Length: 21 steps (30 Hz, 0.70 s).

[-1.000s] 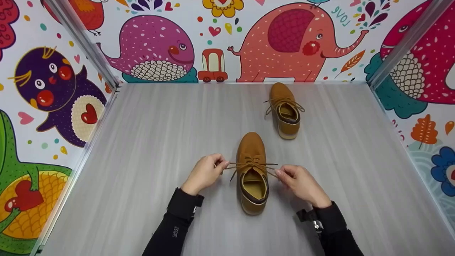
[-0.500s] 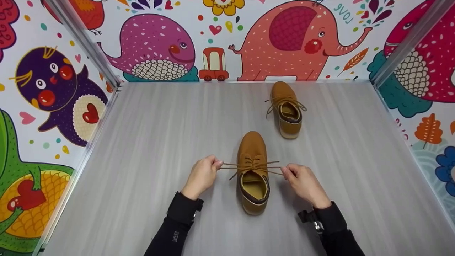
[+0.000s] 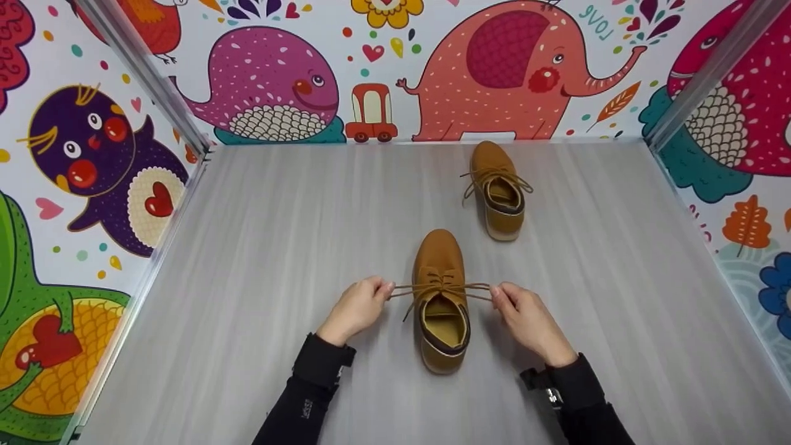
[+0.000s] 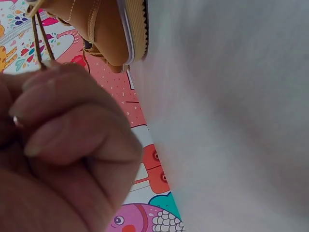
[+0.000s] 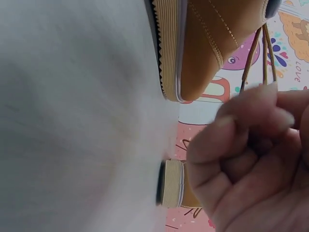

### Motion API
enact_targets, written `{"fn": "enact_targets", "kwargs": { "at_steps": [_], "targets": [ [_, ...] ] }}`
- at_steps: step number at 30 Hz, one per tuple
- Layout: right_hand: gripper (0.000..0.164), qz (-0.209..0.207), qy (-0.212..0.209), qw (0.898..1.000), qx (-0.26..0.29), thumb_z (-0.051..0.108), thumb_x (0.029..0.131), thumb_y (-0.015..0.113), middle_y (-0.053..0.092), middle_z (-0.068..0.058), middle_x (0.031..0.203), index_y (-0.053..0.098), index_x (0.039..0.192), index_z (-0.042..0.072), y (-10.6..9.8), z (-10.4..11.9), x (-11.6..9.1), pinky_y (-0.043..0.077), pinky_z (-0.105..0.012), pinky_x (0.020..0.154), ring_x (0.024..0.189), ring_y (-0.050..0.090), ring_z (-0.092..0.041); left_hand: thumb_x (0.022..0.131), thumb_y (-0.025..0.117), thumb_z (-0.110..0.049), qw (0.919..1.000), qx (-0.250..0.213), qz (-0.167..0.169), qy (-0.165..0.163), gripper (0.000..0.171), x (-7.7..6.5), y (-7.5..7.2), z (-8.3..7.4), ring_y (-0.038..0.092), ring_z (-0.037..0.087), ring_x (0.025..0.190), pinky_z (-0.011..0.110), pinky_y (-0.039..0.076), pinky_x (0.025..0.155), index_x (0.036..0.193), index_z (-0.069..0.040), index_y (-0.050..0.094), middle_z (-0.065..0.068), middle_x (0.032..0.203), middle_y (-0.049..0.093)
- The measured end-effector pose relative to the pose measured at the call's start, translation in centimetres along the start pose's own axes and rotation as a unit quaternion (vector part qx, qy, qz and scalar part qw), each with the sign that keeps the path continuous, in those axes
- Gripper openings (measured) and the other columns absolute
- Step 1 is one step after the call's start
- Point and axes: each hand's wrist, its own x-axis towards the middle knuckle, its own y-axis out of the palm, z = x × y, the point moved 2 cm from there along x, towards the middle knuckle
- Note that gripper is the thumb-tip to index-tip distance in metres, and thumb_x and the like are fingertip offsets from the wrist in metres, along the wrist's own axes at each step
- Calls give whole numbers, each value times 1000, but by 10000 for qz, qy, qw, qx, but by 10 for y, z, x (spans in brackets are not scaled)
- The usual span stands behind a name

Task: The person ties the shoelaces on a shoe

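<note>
A tan lace-up shoe stands on the floor between my hands, toe pointing away from me. Its laces cross in a knot over the tongue and stretch out to both sides. On the left, my left hand pinches brown lace strands, fingers curled. Opposite it, my right hand pinches lace on the other side. Several strands run from the shoe toward that hand in the right wrist view, one ending in a dark tip. Another lace end hangs loose at the shoe's left side.
A matching tan shoe, its lace tied in a bow, stands farther back to the right, near the back wall. Panels with cartoon animals enclose the grey floor at the back and both sides.
My left hand pulled lace outward to the left, then came slightly back toward the shoe. My right hand moved slightly outward. The right-side strands now reach its fingers together.
</note>
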Motion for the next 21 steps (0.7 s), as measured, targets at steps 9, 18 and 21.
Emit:
{"fn": "enact_targets", "kwargs": {
  "at_steps": [9, 18, 21],
  "targets": [
    [36, 745, 15, 9962, 458, 36, 104, 50, 51, 0, 65, 60, 87, 6, 1, -4, -9, 42, -28, 52, 57, 51, -15, 105, 49, -34, 9956, -794, 447, 228, 46, -3, 0, 1, 36, 10, 53, 26, 30, 53, 78, 0, 62, -7, 60, 42],
    [33, 510, 87, 9981, 329, 28, 103, 54, 50, 2, 61, 58, 80, 5, -4, -5, -7, 38, -26, 51, 54, 48, -13, 104, 54, -23, 9949, -642, -578, 528, 39, -3, -4, 0, 35, 10, 54, 25, 29, 53, 67, -15, 44, -8, 60, 36],
    [33, 326, 98, 9990, 289, 26, 103, 56, 47, 4, 60, 57, 76, 6, -5, -5, -5, 36, -25, 52, 53, 46, -12, 103, 55, -22, 9935, -563, -822, 544, 40, -3, -4, 1, 34, 8, 52, 24, 28, 52, 66, -15, 42, -9, 59, 34]
  ]
}}
